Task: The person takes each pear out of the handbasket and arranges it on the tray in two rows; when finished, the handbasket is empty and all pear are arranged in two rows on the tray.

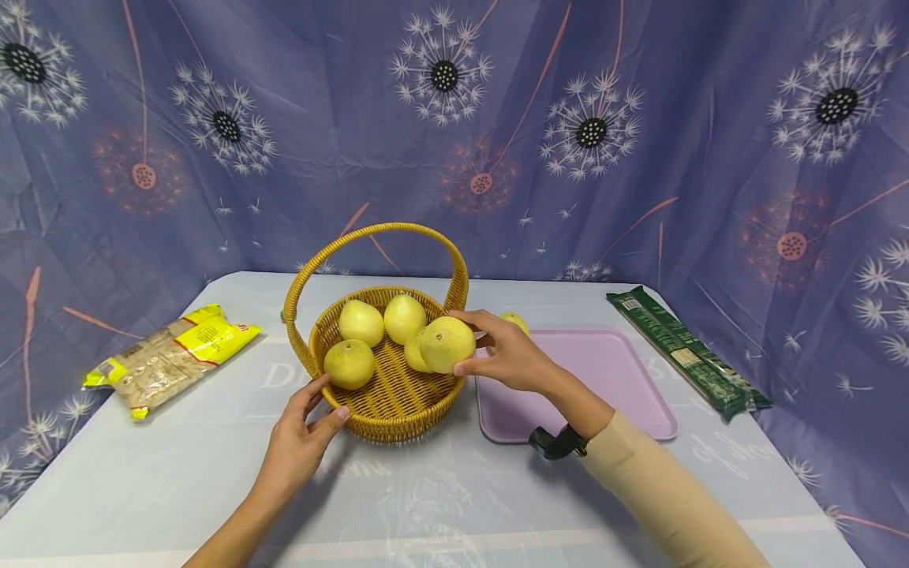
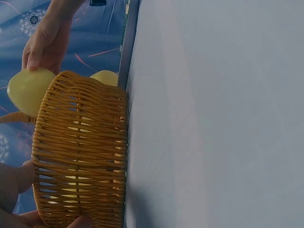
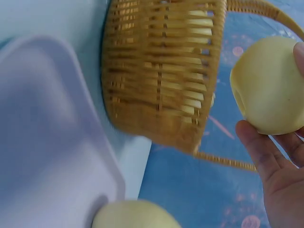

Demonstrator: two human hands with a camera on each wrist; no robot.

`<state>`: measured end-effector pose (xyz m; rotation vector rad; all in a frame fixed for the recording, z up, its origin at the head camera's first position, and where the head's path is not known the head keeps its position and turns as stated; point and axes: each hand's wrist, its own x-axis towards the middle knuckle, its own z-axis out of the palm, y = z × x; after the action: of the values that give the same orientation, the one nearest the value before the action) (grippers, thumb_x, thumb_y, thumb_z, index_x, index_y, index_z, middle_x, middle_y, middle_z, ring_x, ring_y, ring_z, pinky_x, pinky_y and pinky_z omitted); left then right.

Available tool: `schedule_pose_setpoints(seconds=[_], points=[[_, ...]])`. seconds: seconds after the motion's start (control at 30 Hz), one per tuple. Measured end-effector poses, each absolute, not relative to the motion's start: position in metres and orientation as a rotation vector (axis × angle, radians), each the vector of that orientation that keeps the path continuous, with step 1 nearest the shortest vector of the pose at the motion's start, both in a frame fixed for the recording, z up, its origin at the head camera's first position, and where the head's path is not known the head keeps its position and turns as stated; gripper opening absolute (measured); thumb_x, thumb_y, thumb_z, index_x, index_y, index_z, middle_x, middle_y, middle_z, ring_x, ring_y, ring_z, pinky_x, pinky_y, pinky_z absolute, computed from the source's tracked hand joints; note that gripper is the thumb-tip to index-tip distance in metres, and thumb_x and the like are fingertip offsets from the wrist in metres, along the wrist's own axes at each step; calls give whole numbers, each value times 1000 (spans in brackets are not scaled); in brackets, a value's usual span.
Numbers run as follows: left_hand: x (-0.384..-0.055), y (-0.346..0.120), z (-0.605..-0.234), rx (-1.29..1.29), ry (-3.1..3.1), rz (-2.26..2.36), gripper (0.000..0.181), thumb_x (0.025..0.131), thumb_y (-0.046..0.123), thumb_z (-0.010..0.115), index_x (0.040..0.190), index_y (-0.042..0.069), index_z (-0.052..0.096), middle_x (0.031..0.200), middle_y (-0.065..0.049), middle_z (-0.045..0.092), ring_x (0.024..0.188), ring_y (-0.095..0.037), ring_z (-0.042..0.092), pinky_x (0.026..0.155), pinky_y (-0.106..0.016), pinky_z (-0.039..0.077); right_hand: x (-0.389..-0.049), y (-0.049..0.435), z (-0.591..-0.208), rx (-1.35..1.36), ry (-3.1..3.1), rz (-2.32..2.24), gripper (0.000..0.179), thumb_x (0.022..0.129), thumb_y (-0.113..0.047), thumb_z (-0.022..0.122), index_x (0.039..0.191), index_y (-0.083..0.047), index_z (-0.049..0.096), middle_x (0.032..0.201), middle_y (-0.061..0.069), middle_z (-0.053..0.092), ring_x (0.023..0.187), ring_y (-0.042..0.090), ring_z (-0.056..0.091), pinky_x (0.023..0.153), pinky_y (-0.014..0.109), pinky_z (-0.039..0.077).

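Note:
A yellow wicker basket [image 1: 398,430] with a tall arched handle stands on the table, several pale yellow pomelos [image 1: 360,323] inside. My left hand [image 1: 301,442] grips its near left rim; in the left wrist view the thumb [image 2: 26,175] lies at the rim and fingers reach the woven side. Over the basket's right rim, my right hand [image 1: 507,351] holds another pomelo [image 1: 447,345] between thumb and fingers. That fruit partly covers one lying behind it in the basket. In the right wrist view the held pomelo sits above the rim's level, fingertips against its skin.
Right of the basket lies a lilac tray [image 1: 582,386], with one more pomelo [image 1: 516,322] at its far left corner, partly behind my right hand. A yellow-and-clear food packet [image 1: 173,359] lies at the left, a long green packet [image 1: 685,351] at the right. A patterned curtain [image 1: 341,150] hangs behind.

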<state>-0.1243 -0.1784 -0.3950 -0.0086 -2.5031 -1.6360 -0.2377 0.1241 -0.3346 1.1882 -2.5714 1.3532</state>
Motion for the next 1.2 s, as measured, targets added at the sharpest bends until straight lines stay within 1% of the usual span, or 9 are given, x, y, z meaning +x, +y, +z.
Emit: schedule_pose_setpoints(seconds=[0.2,0.37,0.53,0.63,0.73,0.8,0.97,1.07,1.2], points=[[-124,-178,-395,-8,-2498,-1630,61,92,24,61,144,8,34,152,-19,29,131,-37,43,90,-22,55,-240,146,-336,1043,-2556,1441,77,74,-26,80,141,-13,44,132,7,53,104,22,62,88,36,57],[-125,-177,-396,-17,-2493,-1624,61,92,23,62,144,8,34,151,-19,30,134,-36,41,89,-19,54,-242,165,-339,878,-2597,1429,78,74,-25,80,142,-14,43,133,9,53,100,24,63,86,39,57],[-125,-178,-396,-24,-2494,-1614,61,92,24,62,144,8,34,151,-19,30,132,-37,42,91,-26,55,-246,185,-344,755,-2613,1387,78,75,-27,79,142,-12,42,135,11,51,103,28,61,91,45,55],[-124,-178,-396,-20,-2499,-1611,61,92,25,61,144,8,34,151,-19,30,131,-37,43,91,-28,55,-247,195,-348,705,-2613,1368,78,76,-29,79,142,-12,42,132,12,53,105,29,60,91,44,55],[-124,-178,-396,-15,-2504,-1606,61,92,25,61,144,8,34,152,-19,29,132,-36,42,91,-27,55,-248,205,-351,663,-2614,1358,78,77,-31,78,143,-12,41,129,13,54,106,29,59,90,43,55],[-124,-178,-395,-13,-2505,-1608,62,92,25,61,145,9,33,152,-18,29,132,-36,42,91,-27,55,-249,211,-353,636,-2619,1353,78,78,-32,77,143,-12,40,128,13,55,105,29,60,89,38,56],[-124,-178,-395,-10,-2506,-1607,62,92,26,61,145,8,33,152,-18,29,131,-38,44,91,-30,56,-250,225,-359,548,-2643,1360,79,77,-36,77,144,-16,40,124,12,57,101,28,63,82,21,56],[-124,-179,-395,-11,-2507,-1603,62,92,26,61,145,8,33,152,-18,29,129,-38,46,92,-31,55,-252,231,-363,505,-2649,1373,79,77,-37,77,144,-17,40,123,12,58,100,28,64,80,18,56],[-124,-179,-396,-16,-2504,-1598,62,92,27,61,144,8,34,151,-19,29,127,-39,48,92,-32,55,-255,238,-367,445,-2663,1354,80,78,-38,76,145,-15,38,126,15,58,101,28,64,80,17,56]])
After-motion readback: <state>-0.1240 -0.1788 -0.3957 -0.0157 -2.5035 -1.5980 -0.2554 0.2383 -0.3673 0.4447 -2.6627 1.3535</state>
